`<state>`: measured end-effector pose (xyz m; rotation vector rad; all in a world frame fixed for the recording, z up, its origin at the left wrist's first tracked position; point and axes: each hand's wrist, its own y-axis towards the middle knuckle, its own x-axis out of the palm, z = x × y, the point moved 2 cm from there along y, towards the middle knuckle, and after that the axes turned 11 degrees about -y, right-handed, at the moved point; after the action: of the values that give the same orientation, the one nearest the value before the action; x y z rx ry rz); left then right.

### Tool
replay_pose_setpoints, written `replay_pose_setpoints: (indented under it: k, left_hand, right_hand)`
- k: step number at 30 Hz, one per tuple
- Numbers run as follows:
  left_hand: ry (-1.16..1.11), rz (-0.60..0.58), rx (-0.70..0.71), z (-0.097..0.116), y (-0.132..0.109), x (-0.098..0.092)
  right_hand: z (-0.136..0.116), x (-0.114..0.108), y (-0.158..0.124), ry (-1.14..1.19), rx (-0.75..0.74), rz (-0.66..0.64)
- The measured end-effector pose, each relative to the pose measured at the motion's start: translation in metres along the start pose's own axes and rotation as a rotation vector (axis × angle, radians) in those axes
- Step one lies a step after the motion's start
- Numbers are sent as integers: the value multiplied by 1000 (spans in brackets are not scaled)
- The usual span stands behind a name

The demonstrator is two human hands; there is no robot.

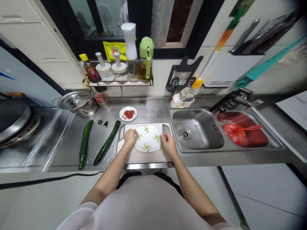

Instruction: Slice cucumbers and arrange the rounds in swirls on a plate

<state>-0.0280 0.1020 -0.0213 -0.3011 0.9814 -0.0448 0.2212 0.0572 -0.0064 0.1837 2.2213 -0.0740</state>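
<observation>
Both hands, left (pixel 130 137) and right (pixel 168 141), grip the white plate (pixel 148 142).

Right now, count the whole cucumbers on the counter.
2. The left cucumber lies nearer the stove; the right cucumber lies beside the cutting board. None looks hidden.

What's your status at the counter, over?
Left hand at left edge of plate, right hand at its right edge; grip unclear. Plate flat on board. Two cucumbers lie left, clear of both hands.

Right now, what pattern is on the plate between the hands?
The plate is white with four green pinwheel motifs, head view.
</observation>
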Motion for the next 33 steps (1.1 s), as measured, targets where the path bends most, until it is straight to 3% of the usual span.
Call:
replay_pose_setpoints:
  k: [14,21,24,29,33]
  left_hand:
    - [19,33,31,4,-5,3]
    - [-126,84,20,-2,-6,1]
    - [-302,187,-16,-8,-6,-7]
    - [-631,492,-53,-17,-18,-24]
    - [-750,578,8,-22,-40,-30]
  right_hand:
    - [11,-5,-16,-15,33,-1]
    - [14,-2,-21,-8,38,3]
    - [15,-3,-22,-1,41,6]
    - [11,-5,-20,13,34,18]
    - [-2,-8,-16,52,-10,29]
